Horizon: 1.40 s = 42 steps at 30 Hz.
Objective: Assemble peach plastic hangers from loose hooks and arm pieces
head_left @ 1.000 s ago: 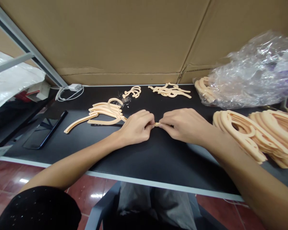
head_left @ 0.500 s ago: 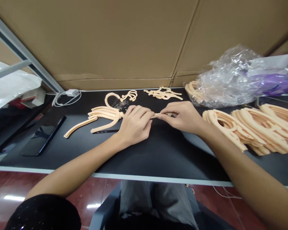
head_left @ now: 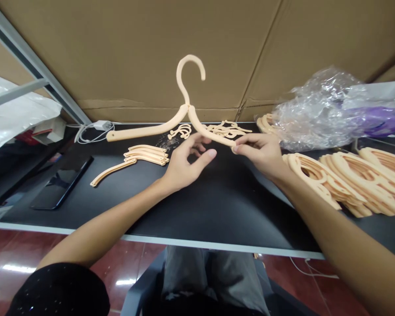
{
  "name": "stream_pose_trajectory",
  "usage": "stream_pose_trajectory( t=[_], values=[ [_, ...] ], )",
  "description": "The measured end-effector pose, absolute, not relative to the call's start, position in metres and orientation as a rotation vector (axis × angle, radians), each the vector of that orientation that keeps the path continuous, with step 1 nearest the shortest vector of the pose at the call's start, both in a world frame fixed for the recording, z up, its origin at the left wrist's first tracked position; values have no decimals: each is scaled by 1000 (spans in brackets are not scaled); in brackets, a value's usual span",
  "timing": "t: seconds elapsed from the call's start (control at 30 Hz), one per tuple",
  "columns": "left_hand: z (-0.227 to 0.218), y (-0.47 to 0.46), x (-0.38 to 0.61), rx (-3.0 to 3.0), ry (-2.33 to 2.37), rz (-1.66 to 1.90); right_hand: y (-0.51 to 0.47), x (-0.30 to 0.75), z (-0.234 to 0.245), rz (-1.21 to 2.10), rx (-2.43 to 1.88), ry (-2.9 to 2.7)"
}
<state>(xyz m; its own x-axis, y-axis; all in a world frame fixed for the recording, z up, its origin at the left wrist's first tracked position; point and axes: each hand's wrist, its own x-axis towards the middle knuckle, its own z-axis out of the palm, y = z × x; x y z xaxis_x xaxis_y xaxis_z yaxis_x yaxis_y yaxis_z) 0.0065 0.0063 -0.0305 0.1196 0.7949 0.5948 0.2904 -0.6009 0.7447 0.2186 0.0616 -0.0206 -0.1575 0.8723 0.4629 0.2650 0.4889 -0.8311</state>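
Note:
A cream plastic clothes hanger (head_left: 158, 128) is raised over the table, its hook pointing up and both arms spread. My right hand (head_left: 258, 151) pinches the tip of its right arm between thumb and fingers. Just below that arm is my left hand (head_left: 191, 160), with the thumb and fingers apart and nothing held in it. Several loose hanger arms (head_left: 146, 154) lie on the table to the left of my left hand, one of them jutting toward the phone. Behind my hands are small curved cream pieces (head_left: 181, 130) and a tangle of thin cream strips (head_left: 228, 129).
Stacks of cream hanger parts (head_left: 349, 180) stand on the right of the black table (head_left: 197, 215). Behind them sits a clear plastic bag (head_left: 316, 109). A phone (head_left: 62, 182) and a white charger with cable (head_left: 102, 125) are at left. A cardboard wall (head_left: 134, 52) closes the back.
The hanger has come up off the table and now stands upright with its arms spread. My left hand has let go and opened; my right hand keeps its pinch on one end.

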Motion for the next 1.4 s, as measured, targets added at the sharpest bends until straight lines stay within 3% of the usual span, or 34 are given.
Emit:
stream_pose_trajectory(
  t=[0.23,0.47,0.7,0.77,0.9,1.07,1.4],
  values=[
    [-2,15,-2,1680,1125,1601,54,204,-27,1051,-959,-1851],
    [19,23,-24,1564,979,1834,59,206,-32,254,-1075,-1897],
    [21,33,-39,1902,1443,2298,82,212,-50,73,-1329,-2168],
    [16,30,-37,2011,1467,2195,83,208,-51,59,-1371,-2247],
    [2,16,-23,2251,1716,1603,84,204,-49,45,-1406,-2318],
    [-9,-1,-4,2713,1720,1127,88,205,-47,98,-1400,-2356],
    [-19,-9,8,2571,1682,823,112,192,-47,-29,-1454,-2258]
  ],
)
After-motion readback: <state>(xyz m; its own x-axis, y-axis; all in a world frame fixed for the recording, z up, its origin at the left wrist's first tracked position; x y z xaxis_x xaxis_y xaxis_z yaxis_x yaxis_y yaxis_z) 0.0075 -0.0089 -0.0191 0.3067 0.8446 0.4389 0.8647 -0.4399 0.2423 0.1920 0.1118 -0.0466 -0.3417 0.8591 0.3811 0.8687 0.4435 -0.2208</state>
